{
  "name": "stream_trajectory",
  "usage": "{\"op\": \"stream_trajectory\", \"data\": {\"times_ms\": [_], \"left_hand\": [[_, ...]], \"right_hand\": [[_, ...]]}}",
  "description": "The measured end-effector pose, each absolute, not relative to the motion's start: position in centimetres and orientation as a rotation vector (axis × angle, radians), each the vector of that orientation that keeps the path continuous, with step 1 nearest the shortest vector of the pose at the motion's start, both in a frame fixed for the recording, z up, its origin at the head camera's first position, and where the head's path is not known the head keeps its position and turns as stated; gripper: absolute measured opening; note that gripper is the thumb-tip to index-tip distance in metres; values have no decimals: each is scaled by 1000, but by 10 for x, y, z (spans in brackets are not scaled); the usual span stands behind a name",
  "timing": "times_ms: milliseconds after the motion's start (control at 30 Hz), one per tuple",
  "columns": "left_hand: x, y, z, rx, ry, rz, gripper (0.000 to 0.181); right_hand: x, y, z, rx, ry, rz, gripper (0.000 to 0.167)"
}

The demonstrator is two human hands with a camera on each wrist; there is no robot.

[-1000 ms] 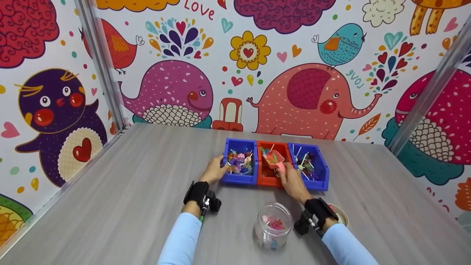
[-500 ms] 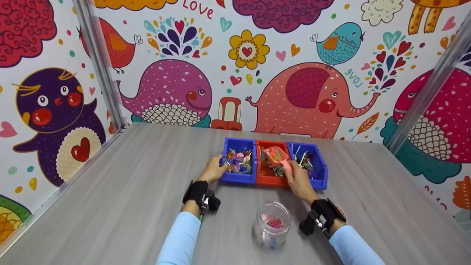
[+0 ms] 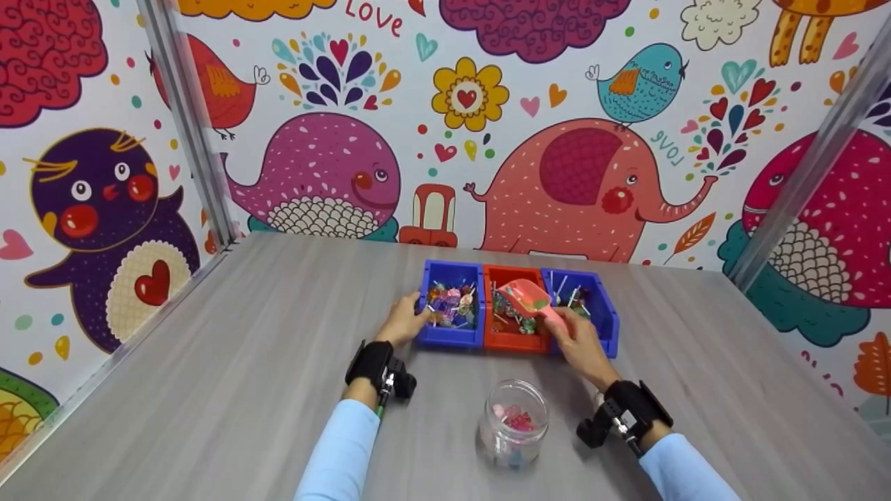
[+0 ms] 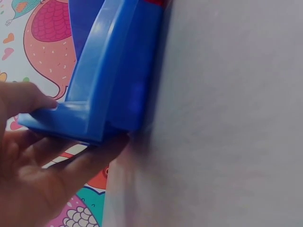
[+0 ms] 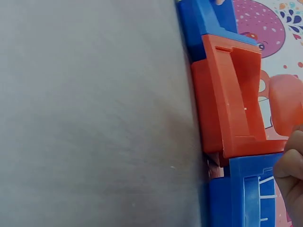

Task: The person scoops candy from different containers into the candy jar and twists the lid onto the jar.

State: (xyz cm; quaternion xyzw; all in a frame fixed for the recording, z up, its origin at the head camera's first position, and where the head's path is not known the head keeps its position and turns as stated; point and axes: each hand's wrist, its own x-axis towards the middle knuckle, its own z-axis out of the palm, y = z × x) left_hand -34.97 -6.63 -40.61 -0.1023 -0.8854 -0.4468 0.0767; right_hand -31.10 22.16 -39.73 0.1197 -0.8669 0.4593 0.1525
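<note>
My left hand [image 3: 401, 321] grips the outer side of the left blue bin [image 3: 452, 339]. In the left wrist view its thumb lies over the rim of the blue bin [image 4: 118, 80] and the fingers are beneath. With my right hand [image 3: 583, 348] I hold a pink scoop [image 3: 523, 296] by its handle, above the red bin [image 3: 514, 341]. A few small green and orange bits show in the scoop. The right wrist view shows the scoop [image 5: 285, 101] apart from the red bin's rim. Colourful sweets on white sticks, apparently lollipops, lie in the bins.
Right of the red bin stands another blue bin [image 3: 610, 327], joined in the row. Nearer me, a clear jar [image 3: 515, 435] without a lid holds pink and red pieces. Printed wall panels close off the back and sides of the table [image 3: 278, 390].
My right hand has drawn the scoop up from the red bin's contents and a little to the right, turning it. My left hand stays on the left blue bin.
</note>
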Motion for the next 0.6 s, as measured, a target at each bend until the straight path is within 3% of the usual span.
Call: {"op": "stream_trajectory", "data": {"times_ms": [600], "left_hand": [[-347,-65,-402,-250,-2699,-1386,45]], "right_hand": [[-286,246,-387,460,-2590,1551,35]]}}
